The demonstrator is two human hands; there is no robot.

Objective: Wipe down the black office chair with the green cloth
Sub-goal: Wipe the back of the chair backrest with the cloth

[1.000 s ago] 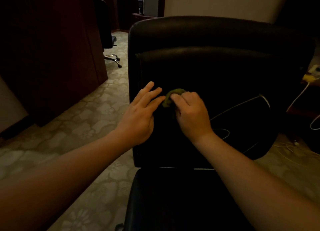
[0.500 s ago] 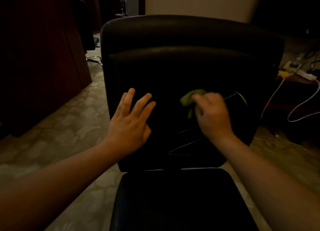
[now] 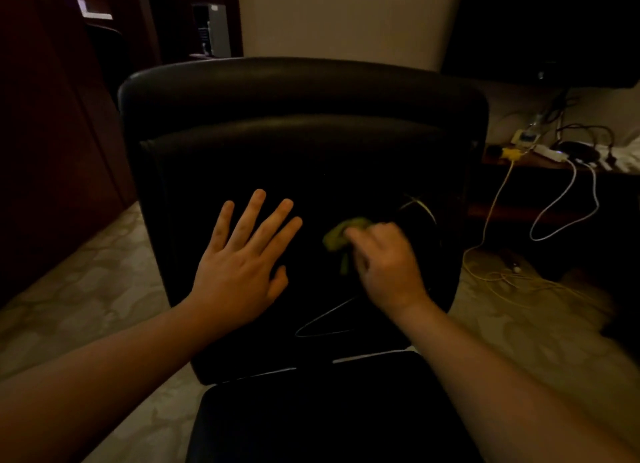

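While the left hand (image 3: pixel 239 272) lies flat, fingers spread wide, on the black office chair (image 3: pixel 301 143) backrest, the right hand (image 3: pixel 388 261) presses the bunched green cloth (image 3: pixel 341 235) there (blurred, mostly hidden). Cables (image 3: pixel 491 220) trail at 3 o'clock; dim wooden furniture (image 3: pixel 52 133) at 9.

Two bare forearms, sleeveless, left hand (image 3: pixel 239 265) ringless.

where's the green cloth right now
In the head view, the bunched green cloth sits under the right hand's fingertips, pressed against the black leather office chair's backrest, right of centre, with the flat left hand alongside.
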